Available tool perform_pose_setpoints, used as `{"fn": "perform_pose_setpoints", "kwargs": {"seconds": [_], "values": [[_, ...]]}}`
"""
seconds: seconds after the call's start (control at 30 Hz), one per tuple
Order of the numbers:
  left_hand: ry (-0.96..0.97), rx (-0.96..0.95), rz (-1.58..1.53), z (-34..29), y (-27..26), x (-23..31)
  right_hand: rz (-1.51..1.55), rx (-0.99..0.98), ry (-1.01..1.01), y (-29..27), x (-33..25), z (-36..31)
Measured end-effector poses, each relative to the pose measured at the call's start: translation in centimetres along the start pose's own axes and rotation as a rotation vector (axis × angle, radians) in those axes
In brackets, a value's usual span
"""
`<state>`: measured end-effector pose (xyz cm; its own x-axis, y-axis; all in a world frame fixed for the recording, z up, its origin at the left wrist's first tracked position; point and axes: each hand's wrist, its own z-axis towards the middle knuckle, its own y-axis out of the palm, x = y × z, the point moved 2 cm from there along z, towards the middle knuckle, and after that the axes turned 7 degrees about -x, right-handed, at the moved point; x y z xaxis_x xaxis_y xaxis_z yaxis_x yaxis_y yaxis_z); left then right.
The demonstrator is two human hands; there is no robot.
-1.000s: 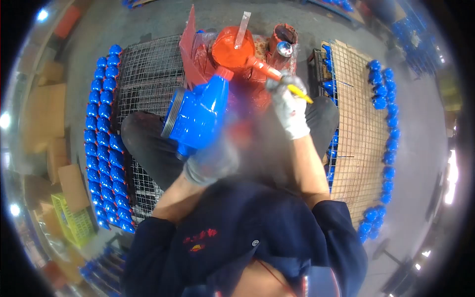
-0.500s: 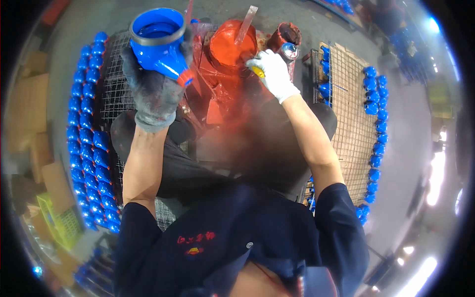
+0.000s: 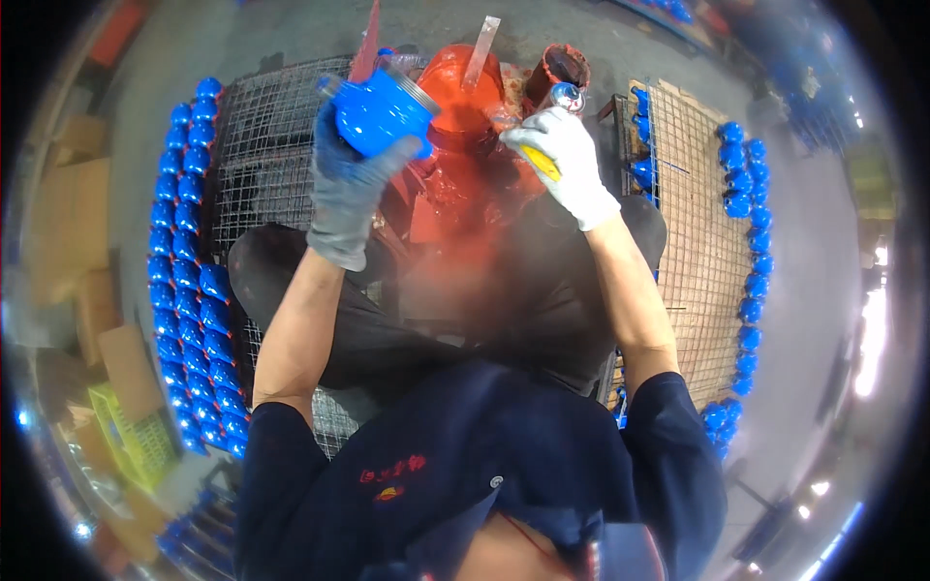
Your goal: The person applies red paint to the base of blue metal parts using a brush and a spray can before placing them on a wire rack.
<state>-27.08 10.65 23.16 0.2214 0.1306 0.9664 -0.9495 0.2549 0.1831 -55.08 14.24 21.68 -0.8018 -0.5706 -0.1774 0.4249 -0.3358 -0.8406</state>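
My left hand, in a stained grey glove, is closed around a glossy blue casting. A bare metal rim rings the casting's wide mouth, which points up and to the right. My right hand, in a white glove, is closed on a yellow-handled tool; its working end cannot be made out. Between the hands and just beyond them stands a red-coated paint container, with a flat pale strip leaning up out of it. A shiny silver round top shows just beyond my right hand.
Rows of blue castings line the left side, beside a wire mesh rack. On the right, another mesh rack has more blue castings along its outer edge. A red-crusted can stands at the back.
My left hand has moved right and turned the casting, so its mouth swung from facing up to facing right. My right hand has come slightly nearer and to the right, still holding the yellow-handled tool.
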Motion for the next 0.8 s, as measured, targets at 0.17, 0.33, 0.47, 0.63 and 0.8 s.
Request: {"fn": "perform_pose_setpoints", "kwargs": {"seconds": [0.17, 0.33, 0.47, 0.63, 0.8], "values": [[0.5, -0.086, 0.704, -2.1, 2.2, 1.0, 0.102, 0.4, -0.145, -8.0, -3.8, 2.4], [0.862, -0.308, 0.946, -4.3, 3.7, 1.5, 0.506, 0.297, 0.242, -13.0, -7.4, 3.9], [0.862, -0.465, 0.934, -6.2, 4.7, 2.3, 0.673, -0.079, 0.594, -14.9, -7.9, 5.6], [0.862, -0.502, 0.971, -7.3, 5.0, 2.6, 0.723, -0.147, 0.592, -14.5, -8.3, 4.7], [0.825, -0.441, 1.012, -7.7, 4.5, 2.7, 0.714, -0.144, 0.59, -14.2, -9.6, 3.6]]}}
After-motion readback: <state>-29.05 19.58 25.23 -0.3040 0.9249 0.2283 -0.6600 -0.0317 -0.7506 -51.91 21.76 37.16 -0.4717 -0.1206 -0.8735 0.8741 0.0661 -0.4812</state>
